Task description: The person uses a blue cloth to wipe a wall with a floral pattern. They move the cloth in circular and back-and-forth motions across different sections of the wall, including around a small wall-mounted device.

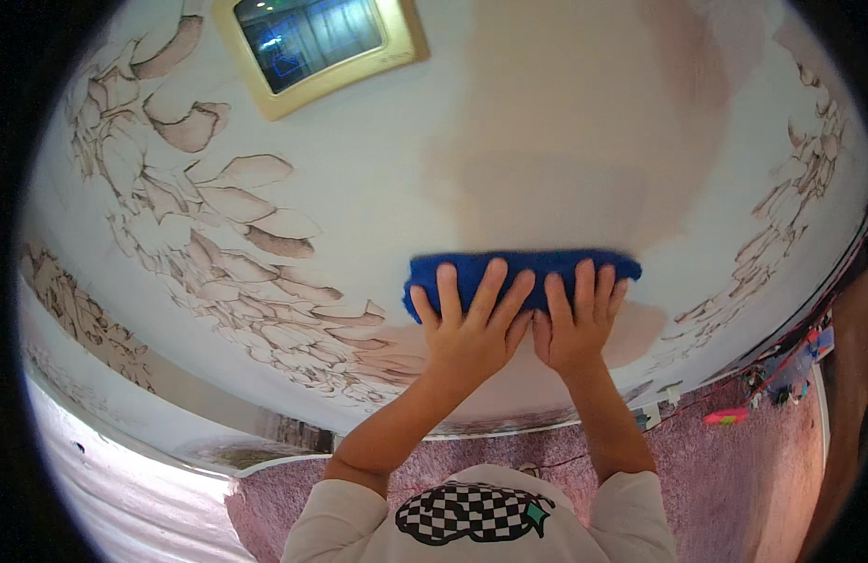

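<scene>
A folded blue cloth (469, 271) lies flat against a pale wall (378, 197) with beige patches. My left hand (473, 324) presses on its left part, fingers spread over it. On its right part rests my right hand (578, 320), fingers also pointing up the wall. The two thumbs are close together just below the cloth's lower edge. Neither hand's fingers curl around the cloth. Above and left of the cloth, a gold-framed panel or mirror (406, 35) with a shiny, reflecting face is on the wall.
Line-drawn petals (244, 204) cover the wall at left, with more at right. Below the wall lies a pinkish carpet (729, 478). A bright pink item (726, 416) and assorted small things lie at lower right, near a red cable (779, 366). Whitish folded fabric (124, 500) shows at lower left.
</scene>
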The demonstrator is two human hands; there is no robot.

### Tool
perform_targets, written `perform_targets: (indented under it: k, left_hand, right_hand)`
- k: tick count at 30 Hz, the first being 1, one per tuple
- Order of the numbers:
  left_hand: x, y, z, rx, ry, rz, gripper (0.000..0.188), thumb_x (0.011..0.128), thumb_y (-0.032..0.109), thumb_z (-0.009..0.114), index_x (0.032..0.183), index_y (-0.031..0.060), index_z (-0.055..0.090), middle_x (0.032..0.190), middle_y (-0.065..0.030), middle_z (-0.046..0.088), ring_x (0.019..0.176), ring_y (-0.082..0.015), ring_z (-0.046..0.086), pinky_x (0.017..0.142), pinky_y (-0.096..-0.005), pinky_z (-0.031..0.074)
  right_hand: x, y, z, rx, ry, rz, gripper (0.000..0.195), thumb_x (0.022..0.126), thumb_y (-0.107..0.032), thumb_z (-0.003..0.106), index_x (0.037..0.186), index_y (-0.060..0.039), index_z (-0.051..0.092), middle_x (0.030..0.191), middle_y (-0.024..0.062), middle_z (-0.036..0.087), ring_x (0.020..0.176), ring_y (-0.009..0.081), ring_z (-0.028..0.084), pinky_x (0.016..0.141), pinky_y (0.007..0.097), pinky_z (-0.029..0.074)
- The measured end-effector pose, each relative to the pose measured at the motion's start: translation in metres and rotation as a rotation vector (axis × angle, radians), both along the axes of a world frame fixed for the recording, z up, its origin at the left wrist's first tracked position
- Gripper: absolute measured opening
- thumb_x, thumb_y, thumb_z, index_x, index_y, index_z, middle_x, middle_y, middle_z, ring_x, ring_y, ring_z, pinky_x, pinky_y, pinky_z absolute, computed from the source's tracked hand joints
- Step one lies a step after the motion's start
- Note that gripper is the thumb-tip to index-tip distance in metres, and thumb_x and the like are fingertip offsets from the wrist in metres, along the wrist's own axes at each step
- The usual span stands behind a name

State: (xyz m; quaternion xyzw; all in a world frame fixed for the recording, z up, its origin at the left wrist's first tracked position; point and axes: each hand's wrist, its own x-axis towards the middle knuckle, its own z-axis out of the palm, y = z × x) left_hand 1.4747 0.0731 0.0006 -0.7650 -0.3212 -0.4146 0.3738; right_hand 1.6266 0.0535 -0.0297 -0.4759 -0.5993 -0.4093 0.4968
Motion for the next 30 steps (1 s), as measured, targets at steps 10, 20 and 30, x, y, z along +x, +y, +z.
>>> perform_targets:
  k: [10,20,30]
  left_hand:
    - [0.048,-0.011,0.068,-0.079,-0.156,-0.054,0.043,0.085,0.038,0.052,0.127,0.0292,0.053,0.143,-0.0005,0.037,0.131,-0.0401,0.026,0.101,-0.0614,0.008]
    - [0.038,-0.009,-0.065,-0.041,0.063,0.006,0.043,0.083,0.042,0.057,0.123,0.0276,0.054,0.143,-0.0051,0.032,0.131,-0.0478,0.018,0.102,-0.0654,0.000]
    - [0.064,-0.015,-0.015,-0.119,-0.141,-0.015,0.040,0.087,0.039,0.051,0.126,0.0319,0.054,0.141,0.0031,0.038,0.128,-0.0376,0.028,0.104,-0.0604,0.002]
  right_hand:
    - [0.028,-0.004,0.070,0.007,0.093,0.038,0.039,0.088,-0.029,0.046,0.123,-0.0161,0.056,0.140,0.0154,0.039,0.129,0.0404,0.030,0.106,0.0575,0.011]
    - [0.039,-0.013,-0.071,-0.059,0.032,-0.010,0.036,0.087,-0.027,0.049,0.120,-0.0164,0.058,0.138,0.0171,0.039,0.130,0.0414,0.029,0.106,0.0569,0.011]
    - [0.051,-0.008,-0.014,-0.018,0.061,0.061,0.037,0.086,-0.026,0.048,0.120,-0.0171,0.057,0.139,0.0159,0.040,0.135,0.0376,0.024,0.109,0.0553,0.005]
